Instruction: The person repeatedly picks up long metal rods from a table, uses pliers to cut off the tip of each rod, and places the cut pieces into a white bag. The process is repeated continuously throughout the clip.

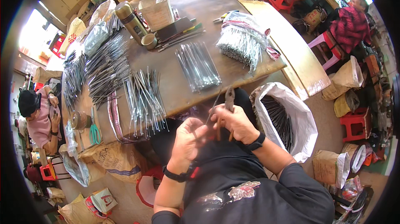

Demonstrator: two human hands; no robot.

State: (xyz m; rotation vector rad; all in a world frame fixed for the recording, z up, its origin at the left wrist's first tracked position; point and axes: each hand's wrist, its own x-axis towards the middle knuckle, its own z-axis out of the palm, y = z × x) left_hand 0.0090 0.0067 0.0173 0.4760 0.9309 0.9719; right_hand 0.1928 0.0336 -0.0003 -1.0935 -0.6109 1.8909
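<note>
My left hand (188, 140) pinches a thin dark metal rod (213, 109), which slants up between my two hands at the near table edge. Held in my right hand (239, 124) is a pair of pliers (229, 98), jaws pointing away and handles showing below the palm. The fingertips of that hand come close to the rod; whether they touch it I cannot tell. Just beyond, a neat row of thin silvery rods (198, 66) lies on the brown table (175, 94). A looser bundle of rods (143, 101) overhangs the edge to the left.
A white sack (306, 134) holding dark rods stands at my right. Bagged white-ended rods (239, 42) lie at the table's right, rod piles (106, 63) at left. A thermos (131, 23) and carton (156, 11) stand farther back. A person (41, 119) sits left, another (350, 28) far right.
</note>
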